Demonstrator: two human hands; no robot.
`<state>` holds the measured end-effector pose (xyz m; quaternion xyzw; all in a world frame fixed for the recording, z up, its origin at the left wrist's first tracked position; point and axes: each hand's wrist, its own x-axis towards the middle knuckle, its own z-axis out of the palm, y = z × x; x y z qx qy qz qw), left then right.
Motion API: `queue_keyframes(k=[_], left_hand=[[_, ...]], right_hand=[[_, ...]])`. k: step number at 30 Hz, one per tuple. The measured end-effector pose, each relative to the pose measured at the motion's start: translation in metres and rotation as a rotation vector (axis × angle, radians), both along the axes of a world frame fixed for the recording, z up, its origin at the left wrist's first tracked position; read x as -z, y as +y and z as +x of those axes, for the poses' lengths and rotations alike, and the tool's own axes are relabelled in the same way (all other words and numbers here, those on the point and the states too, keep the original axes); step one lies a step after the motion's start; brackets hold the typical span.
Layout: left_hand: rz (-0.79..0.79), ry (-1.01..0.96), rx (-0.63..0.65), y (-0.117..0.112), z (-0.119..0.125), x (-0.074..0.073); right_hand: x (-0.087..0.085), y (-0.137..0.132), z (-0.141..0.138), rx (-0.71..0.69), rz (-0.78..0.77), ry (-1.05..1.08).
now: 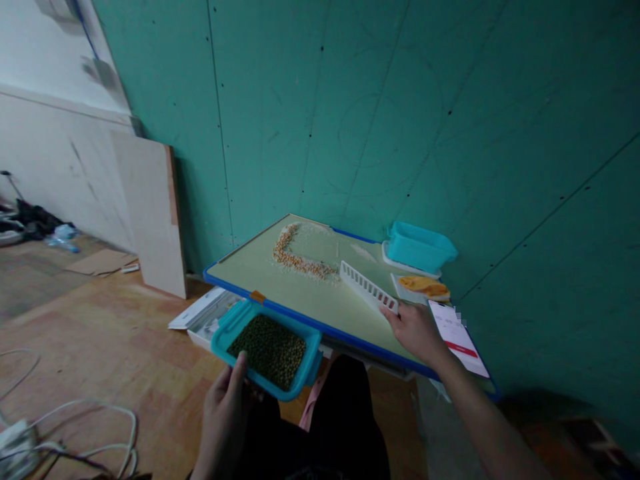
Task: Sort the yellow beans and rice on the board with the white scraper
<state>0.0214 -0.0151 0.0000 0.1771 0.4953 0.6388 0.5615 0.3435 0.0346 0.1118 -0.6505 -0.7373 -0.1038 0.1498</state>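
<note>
Two hands are at work around a small blue-rimmed table (280, 308) in the middle of the frame. The left hand (225, 407), low and left of centre, grips the near end of a teal box (267, 350) full of green beans, thumb over the rim, holding it just below and against the table's front edge. The right hand (413, 330), right of centre, has its fingers closed on one end of a white slotted strip (367, 288) that lies slanted on the tabletop. Beyond the strip, a curved line of pale yellow kernels (300, 260) lies spread on the surface, apart from it. This looks like a sorting step (beans boxed, kernels loose). Any sweep with the strip would call for flat contact with the table and a level box. A second teal container (420, 247) sits at the far right corner, with a white tray (424, 287) of yellow pieces just in front of it.
</note>
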Motion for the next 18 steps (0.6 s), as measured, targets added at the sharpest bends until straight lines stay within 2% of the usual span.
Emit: queue_keyframes(k=[4, 10, 14, 18], left_hand=[[0.014, 0.031, 0.034, -0.001, -0.001, -0.003], [0.021, 0.028, 0.003, 0.001, -0.002, 0.003], [-0.004, 0.001, -0.038, 0.000, 0.000, 0.000], [-0.009, 0.035, -0.011, -0.001, 0.001, -0.002]], right_hand=[[-0.006, 0.015, -0.012, 0.068, -0.050, -0.004], [-0.002, 0.036, -0.015, 0.087, -0.060, 0.006], [0.001, 0.039, -0.015, 0.085, -0.068, 0.024], [0.001, 0.038, -0.022, 0.089, -0.060, 0.029]])
